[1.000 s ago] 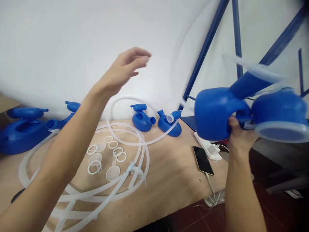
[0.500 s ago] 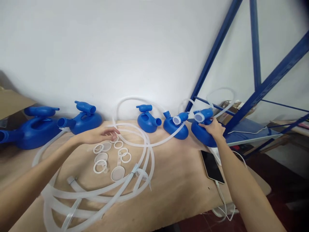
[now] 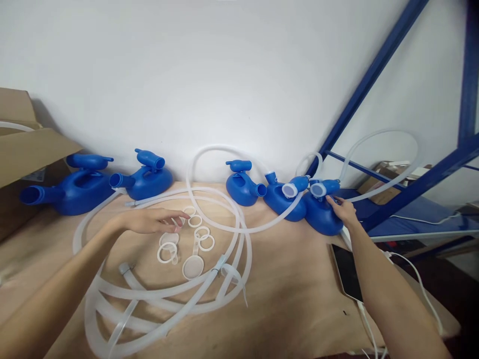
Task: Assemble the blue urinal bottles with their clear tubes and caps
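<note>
My right hand [image 3: 343,210] holds the rightmost blue plastic urinal bottle [image 3: 321,217] at its right side. That bottle has a white cap [image 3: 318,189] and a clear tube [image 3: 402,174] looping out over the shelf. Against it on the left stands another blue bottle [image 3: 285,202], also capped and tubed. My left hand [image 3: 155,221] hovers with fingers stretched out, holding nothing, over white rings and caps on the table. Its fingertips partly cover some of them. A round lid with a strap [image 3: 193,267] and a pair of rings [image 3: 204,239] lie nearby.
Coiled translucent hose [image 3: 164,294] covers the table's front left. More blue bottles [image 3: 243,189] stand along the wall. At far left is a cardboard box [image 3: 33,154]. A phone [image 3: 346,271] with a cable lies near my right forearm, beside a blue metal rack [image 3: 381,60].
The view has turned left. My right hand has brought the rightmost bottle leftward, up against its neighbour. My left hand has come lower over the rings and caps.
</note>
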Demonstrator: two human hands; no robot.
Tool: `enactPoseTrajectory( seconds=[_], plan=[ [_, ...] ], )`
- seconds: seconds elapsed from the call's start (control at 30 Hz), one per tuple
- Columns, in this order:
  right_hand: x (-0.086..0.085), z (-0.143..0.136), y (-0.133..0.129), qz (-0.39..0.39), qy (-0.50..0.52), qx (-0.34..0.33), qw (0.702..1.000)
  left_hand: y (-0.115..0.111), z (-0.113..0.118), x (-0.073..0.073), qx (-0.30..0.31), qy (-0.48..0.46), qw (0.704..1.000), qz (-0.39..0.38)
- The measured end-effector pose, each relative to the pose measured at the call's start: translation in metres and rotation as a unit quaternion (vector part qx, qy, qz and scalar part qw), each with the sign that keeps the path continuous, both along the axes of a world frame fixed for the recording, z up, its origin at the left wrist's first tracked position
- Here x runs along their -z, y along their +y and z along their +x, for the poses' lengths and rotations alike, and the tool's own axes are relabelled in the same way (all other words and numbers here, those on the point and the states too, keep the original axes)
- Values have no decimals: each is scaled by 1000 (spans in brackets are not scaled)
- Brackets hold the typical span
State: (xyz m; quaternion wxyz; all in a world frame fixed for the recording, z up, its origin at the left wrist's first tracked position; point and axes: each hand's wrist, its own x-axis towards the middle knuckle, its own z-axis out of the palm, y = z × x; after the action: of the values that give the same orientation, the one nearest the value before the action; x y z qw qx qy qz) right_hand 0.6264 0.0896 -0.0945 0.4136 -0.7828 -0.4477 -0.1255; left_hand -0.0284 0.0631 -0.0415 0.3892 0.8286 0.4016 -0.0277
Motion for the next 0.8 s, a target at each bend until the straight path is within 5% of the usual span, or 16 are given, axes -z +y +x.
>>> enactPoseTrajectory(
  seconds=[0.17, 0.27, 0.33, 0.43, 0.6, 0.8],
  plan=[
    [-9, -26, -14, 162, 23, 72, 984, 10, 6, 16, -1, 7, 1000, 20],
    [-14, -73, -21, 188, -24, -17, 982, 16, 12, 40, 20, 53, 998, 22],
    [-16, -113, -21, 131, -62, -144, 979, 18, 18, 57, 19, 85, 995, 39],
    [-12, -172, -8, -25, -163, -329, 930, 19, 28, 74, 14, 147, 986, 74],
    [9, -217, 30, -162, -167, -303, 924, 19, 26, 74, 14, 219, 970, 103],
    [16, -236, 28, -178, -162, -270, 932, 24, 11, 69, -11, 260, 959, 115]
  ],
)
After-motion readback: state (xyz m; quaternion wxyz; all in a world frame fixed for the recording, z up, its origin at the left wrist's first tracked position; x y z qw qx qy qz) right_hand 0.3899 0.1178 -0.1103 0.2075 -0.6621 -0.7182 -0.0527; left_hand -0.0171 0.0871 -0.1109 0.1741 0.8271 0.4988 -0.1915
